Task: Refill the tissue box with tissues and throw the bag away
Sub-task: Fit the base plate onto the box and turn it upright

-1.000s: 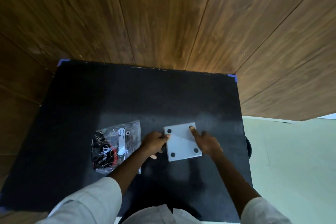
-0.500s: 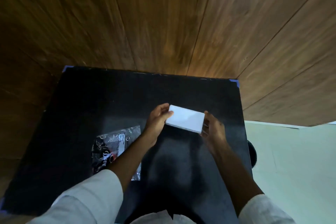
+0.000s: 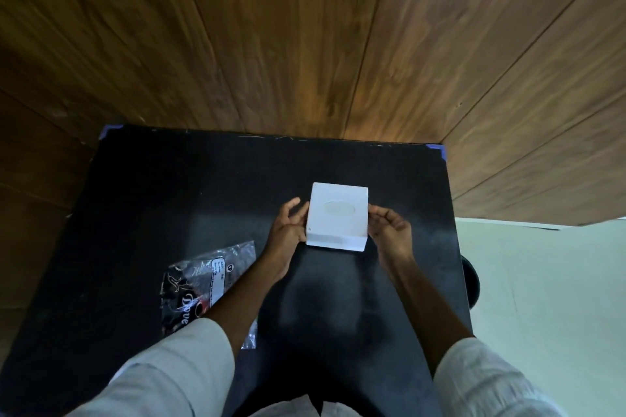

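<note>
A white square tissue box sits top side up near the middle of the black table, its oval slot facing me. My left hand holds its left side and my right hand holds its right side. A clear plastic bag with black and red print lies flat on the table to the left, partly under my left forearm. No tissue shows in the slot.
Wood-panelled wall rises right behind the table's far edge. A pale floor lies to the right of the table, with a dark round object at the table's right edge.
The box lay bottom up with four black feet showing. Both hands lifted it, turned it over and moved it farther from me; its slotted top now faces up.
</note>
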